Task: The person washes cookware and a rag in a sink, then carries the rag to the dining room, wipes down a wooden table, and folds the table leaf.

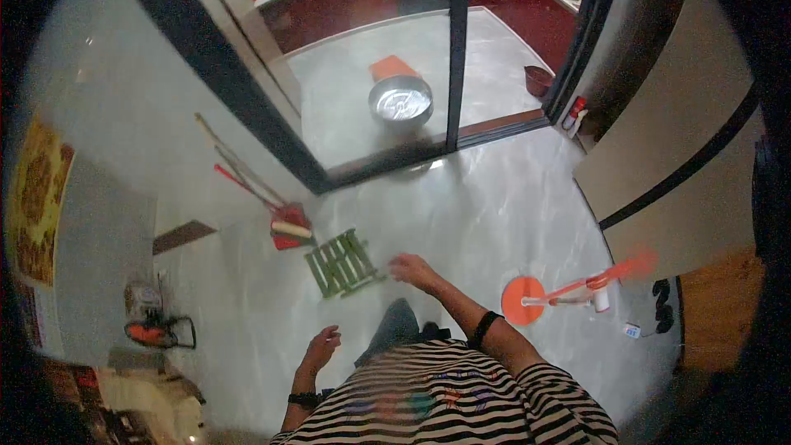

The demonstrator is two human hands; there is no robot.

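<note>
My right hand (pixel 414 272) hangs in front of me with its fingers loosely bent and nothing visible in them. Just left of it on the tiled floor is a green slatted stool (pixel 339 264); a gap seems to separate the two. Lower down, my left hand (pixel 320 348) hovers by my side, its fingers apart and holding nothing. Beyond the stool, a red dustpan (pixel 288 216) stands near the wall, with a broom and long handles leaning there.
An orange-based standing fan (pixel 523 300) is to my right. Ahead, a dark door frame (pixel 457 58) leads to a kitchen with red cabinets (pixel 342 10). A metal basin (pixel 402 122), an orange object (pixel 391 67) and a dark red bucket (pixel 538 81) sit on its floor.
</note>
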